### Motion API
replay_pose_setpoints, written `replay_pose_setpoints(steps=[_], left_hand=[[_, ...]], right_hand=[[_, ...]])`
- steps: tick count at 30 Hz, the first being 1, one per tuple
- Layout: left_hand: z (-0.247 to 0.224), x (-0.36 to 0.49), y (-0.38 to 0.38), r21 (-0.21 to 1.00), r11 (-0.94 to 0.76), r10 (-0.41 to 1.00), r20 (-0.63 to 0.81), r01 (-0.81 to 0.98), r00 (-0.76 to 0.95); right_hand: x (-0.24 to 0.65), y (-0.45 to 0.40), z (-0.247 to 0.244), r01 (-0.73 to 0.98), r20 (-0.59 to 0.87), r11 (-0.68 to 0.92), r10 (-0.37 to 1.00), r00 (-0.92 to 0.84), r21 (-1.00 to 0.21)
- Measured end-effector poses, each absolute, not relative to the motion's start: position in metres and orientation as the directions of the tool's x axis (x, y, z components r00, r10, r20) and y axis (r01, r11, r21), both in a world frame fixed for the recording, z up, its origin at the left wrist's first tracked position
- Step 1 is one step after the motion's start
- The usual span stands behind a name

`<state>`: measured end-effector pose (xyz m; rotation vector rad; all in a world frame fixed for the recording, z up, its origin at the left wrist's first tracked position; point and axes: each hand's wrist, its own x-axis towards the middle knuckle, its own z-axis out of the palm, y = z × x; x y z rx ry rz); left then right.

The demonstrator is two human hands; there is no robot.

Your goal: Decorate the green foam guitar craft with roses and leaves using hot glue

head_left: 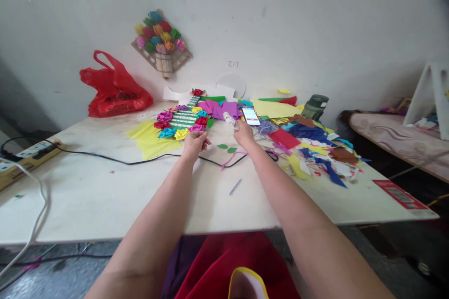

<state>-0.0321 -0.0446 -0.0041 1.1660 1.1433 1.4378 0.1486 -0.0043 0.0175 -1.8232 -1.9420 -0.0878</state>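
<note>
My right hand [244, 134] is closed around a white glue gun [229, 120], its nozzle pointing up and left. My left hand [196, 144] is pinched at the lower right edge of a guitar-shaped craft piece [182, 118]; whatever is between its fingertips is too small to make out. Green and white strips cover the middle of the piece, and crepe-paper flowers in several colours ring it. A green paper leaf [210, 123] lies at its right edge. Two more leaves [227, 148] rest on the table between my hands.
A black cord [129, 163] crosses the table from a power strip [31, 159]. Right of my hands lie a phone [250, 116], paper scraps [308, 133] and a dark green bottle [315, 106]. A red plastic bag [117, 88] stands at the back left; a thin purple stick [235, 187] lies in front.
</note>
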Motion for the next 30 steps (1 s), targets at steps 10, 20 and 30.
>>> replay_pose_setpoints(steps=[10, 20, 30], left_hand=[[-0.011, -0.032, -0.041, 0.987, -0.107, 0.993, 0.101, -0.124, -0.055], [-0.015, -0.030, -0.040, 0.993, -0.060, 0.998, 0.058, -0.105, -0.027], [-0.017, -0.029, -0.041, 0.997, -0.039, 0.999, 0.039, -0.064, 0.001]], right_hand=[[0.163, -0.019, 0.022, 0.840, 0.511, 0.105, 0.831, 0.220, -0.532], [0.165, 0.002, 0.013, 0.130, 0.487, 0.480, 0.766, 0.420, -0.867], [0.166, -0.002, 0.015, 0.160, 0.494, 0.472, 0.777, 0.389, -0.867]])
